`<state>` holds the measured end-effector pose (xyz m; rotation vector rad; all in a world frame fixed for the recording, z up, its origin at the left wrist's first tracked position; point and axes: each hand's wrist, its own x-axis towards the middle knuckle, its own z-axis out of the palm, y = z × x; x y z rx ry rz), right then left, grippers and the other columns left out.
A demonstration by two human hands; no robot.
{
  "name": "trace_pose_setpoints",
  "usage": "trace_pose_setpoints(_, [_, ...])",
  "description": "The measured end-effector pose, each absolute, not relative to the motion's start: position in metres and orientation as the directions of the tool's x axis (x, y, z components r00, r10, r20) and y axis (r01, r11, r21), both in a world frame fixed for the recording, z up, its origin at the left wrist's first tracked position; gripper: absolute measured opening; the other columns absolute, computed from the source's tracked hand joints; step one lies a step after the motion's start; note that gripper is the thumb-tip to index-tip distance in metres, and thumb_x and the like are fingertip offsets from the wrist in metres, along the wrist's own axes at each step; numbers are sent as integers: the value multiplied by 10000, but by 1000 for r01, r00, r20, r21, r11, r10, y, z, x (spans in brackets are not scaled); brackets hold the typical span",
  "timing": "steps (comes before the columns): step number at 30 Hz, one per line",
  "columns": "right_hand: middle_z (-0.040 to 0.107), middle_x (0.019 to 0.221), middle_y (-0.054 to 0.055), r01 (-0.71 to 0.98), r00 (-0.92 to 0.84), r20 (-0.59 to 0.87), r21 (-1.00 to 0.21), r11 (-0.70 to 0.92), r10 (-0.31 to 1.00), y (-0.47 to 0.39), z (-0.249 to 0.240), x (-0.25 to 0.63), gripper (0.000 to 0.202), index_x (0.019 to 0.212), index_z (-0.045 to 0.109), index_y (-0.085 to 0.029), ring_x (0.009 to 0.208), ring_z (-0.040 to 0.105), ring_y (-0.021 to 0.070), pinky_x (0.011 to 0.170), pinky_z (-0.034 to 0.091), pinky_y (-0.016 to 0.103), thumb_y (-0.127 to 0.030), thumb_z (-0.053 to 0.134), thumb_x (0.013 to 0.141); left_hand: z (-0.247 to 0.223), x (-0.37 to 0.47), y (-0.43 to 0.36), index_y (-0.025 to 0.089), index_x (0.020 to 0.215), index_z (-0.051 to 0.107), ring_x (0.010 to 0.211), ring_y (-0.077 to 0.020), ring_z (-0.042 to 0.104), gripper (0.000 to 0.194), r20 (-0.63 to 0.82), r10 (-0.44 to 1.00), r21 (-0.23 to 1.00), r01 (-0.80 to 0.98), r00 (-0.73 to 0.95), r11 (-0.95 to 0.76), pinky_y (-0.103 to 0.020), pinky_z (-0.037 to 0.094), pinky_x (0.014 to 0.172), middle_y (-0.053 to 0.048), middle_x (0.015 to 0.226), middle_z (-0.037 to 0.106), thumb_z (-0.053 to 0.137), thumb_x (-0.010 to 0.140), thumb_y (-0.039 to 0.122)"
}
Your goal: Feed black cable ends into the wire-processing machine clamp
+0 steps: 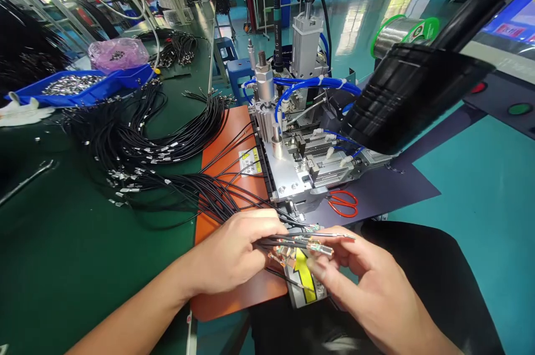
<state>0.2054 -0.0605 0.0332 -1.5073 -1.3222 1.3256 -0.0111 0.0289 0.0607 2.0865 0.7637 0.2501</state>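
Note:
A bundle of black cables [276,242] is wrapped in the fingers of my left hand [240,249], over the front of the orange board [228,299]. Their stripped ends, with metal tips and coloured wires, point right. My right hand [363,282] is beside these ends, its thumb and fingers curled round them; whether it grips one cable end is unclear. Just beneath lies a grey block with a yellow label [307,277]. Behind both hands stands the metal machine [288,174] with blue air tubes.
More black cables [167,140] spread over the green table [104,266] at left. A blue tray [79,100] of small metal parts and a pink bag [118,55] sit behind them. Red scissors [343,212] lie right of the machine. A black cylinder [409,98] overhangs, near a solder spool [397,34].

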Motion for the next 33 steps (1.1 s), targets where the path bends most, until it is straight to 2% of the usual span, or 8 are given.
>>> trace_pose_setpoints(5, [746, 977, 31, 173, -41, -203, -966, -193, 978, -57, 35, 202, 141, 986, 740, -248, 871, 697, 195, 806, 570, 275, -329, 648, 915, 62, -10, 29, 174, 825, 669, 771, -145, 537, 225, -149, 640, 838, 440, 754, -322, -238, 447, 697, 1, 820, 598, 514, 790, 14])
trace_pose_setpoints(8, [729, 811, 31, 229, -22, -239, -946, -228, 971, -58, 36, 204, 192, 891, 759, -236, 723, 679, 187, 697, 560, 268, -385, 643, 921, 64, -9, 29, 173, 827, 673, 772, -139, 566, 213, -181, 669, 852, 455, 721, -260, -226, 465, 693, 7, 838, 626, 538, 776, 16])
trace_pose_setpoints(12, [656, 635, 8, 111, -85, -369, -927, -359, 925, -58, 37, 205, 289, 866, 720, -232, 559, 606, 165, 568, 520, 272, -481, 593, 940, 66, -9, 28, 176, 871, 684, 786, -138, 608, 238, -201, 699, 872, 451, 686, -192, -218, 488, 704, 16, 861, 667, 540, 767, 16])
trace_pose_setpoints(16, [601, 586, -10, 35, -130, -439, -898, -438, 889, -59, 34, 204, 374, 746, 628, -222, 497, 522, 131, 478, 433, 241, -529, 560, 948, 67, -8, 26, 171, 851, 681, 776, -139, 623, 215, -203, 705, 873, 451, 680, -184, -212, 499, 687, 16, 852, 685, 535, 778, 31])
trace_pose_setpoints(22, [582, 600, -18, -66, -173, -476, -868, -493, 862, -61, 30, 202, 395, 748, 605, -211, 486, 484, 114, 457, 384, 227, -543, 546, 955, 66, -9, 27, 175, 865, 690, 797, -154, 633, 255, -203, 709, 859, 470, 676, -202, -221, 506, 697, 12, 863, 693, 517, 773, 14])
trace_pose_setpoints(27, [545, 606, -25, 16, -171, -451, -890, -455, 876, -60, 35, 202, 394, 664, 576, -198, 504, 487, 105, 476, 397, 215, -437, 535, 975, 67, -9, 27, 177, 889, 698, 823, -165, 623, 294, -167, 712, 847, 469, 683, -251, -241, 502, 736, 0, 887, 684, 478, 796, 6])
trace_pose_setpoints(31, [653, 859, 5, -23, -124, -364, -929, -369, 923, -57, 40, 200, 124, 871, 668, -214, 723, 608, 143, 655, 518, 230, -336, 682, 888, 67, -8, 26, 172, 825, 676, 794, -154, 602, 226, -171, 714, 837, 483, 679, -258, -227, 485, 697, 3, 858, 658, 522, 790, 10])
trace_pose_setpoints(33, [671, 851, 6, -35, -104, -369, -927, -374, 924, -56, 42, 199, 144, 907, 674, -220, 749, 621, 154, 682, 528, 237, -359, 699, 878, 66, -7, 26, 171, 789, 658, 766, -142, 588, 208, -185, 716, 832, 495, 673, -250, -216, 469, 670, 14, 832, 643, 541, 774, -1])
